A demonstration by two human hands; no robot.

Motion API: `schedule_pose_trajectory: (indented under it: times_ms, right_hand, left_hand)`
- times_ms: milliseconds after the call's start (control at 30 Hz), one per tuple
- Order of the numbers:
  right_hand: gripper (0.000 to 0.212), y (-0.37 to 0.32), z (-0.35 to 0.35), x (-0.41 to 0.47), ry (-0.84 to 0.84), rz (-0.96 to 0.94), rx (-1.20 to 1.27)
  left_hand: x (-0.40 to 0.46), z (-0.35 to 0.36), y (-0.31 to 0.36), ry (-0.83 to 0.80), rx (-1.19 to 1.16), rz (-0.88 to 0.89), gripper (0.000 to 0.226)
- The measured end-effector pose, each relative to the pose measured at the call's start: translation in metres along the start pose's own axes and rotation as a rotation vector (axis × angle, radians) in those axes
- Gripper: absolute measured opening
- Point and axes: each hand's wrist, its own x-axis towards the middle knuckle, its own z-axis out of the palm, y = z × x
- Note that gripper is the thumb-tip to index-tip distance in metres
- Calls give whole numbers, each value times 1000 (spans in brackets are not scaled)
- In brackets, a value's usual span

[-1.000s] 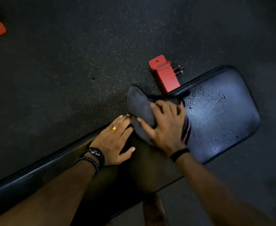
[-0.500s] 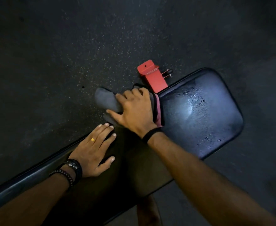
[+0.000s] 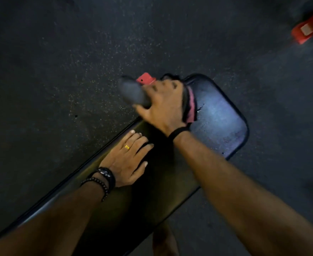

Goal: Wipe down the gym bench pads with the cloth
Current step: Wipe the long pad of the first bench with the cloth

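Head view: I look down at my two arms, the long black bench pad and the dark speckled floor.
Closest to me: my bare foot shows a little, down under the near edge of the pad.
My left hand: it lies flat on the pad near the far side edge. My fingers are straight and a bit spread. It holds nothing. It just rests there to keep me steady.
My right hand: it is further out, spread wide on top of the cloth. My fingers bend a little over it and press it down. I do not squeeze it in a fist.
Where the cloth is: on the far side edge of the pad, close to the end. A gray part sticks out past the edge over the floor. A pink part peeks out on the other side of my hand.
Still wet: the shiny end of the pad has small drops on it.
How to wipe well: I think I should keep my palm flat, push firmly, and pull the cloth across the wet end in long rows. I should tuck in the hanging gray part so it does not drag.
Farther away: a red metal bracket pokes out just past my fingers, and another red piece sits in the far corner.
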Motion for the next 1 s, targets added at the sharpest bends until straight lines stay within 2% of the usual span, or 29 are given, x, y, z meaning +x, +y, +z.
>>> schedule_pose_trajectory:
  times_ms: [67, 133, 233, 300, 433, 533, 733, 800, 933, 1000]
  right_hand:
    - [56, -10, -2, -2, -67, -94, 18]
    - [56, 7, -10, 15, -144, -113, 1]
    - [52, 63, -21, 40, -122, 57, 12]
    - [49, 97, -30, 40, -38, 163, 81]
    - [50, 135, -40, 3, 79, 380, 339]
    - [52, 160, -52, -45, 127, 591, 425]
    - [65, 143, -50, -153, 275, 885, 417]
    - [58, 152, -45, -132, 274, 950, 405]
    - [40, 192, -47, -80, 100, 1163, 486]
    - [43, 183, -47, -99, 187, 1169, 467]
  left_hand:
    - [-2, 0, -2, 32, -6, 19, 52]
    - [-1, 1, -4, 56, -12, 25, 53]
    - [1, 0, -5, 60, -33, 30, 54]
    - [1, -1, -6, 62, -43, 32, 54]
    - [0, 0, -6, 62, -58, 29, 54]
    - [0, -2, -6, 58, -60, 26, 54]
    - [2, 0, -4, 55, -54, 28, 56]
    - [2, 0, -4, 61, -46, 33, 56]
    - [1, -1, -5, 54, -65, 20, 55]
    - [2, -1, -4, 60, -71, 21, 53]
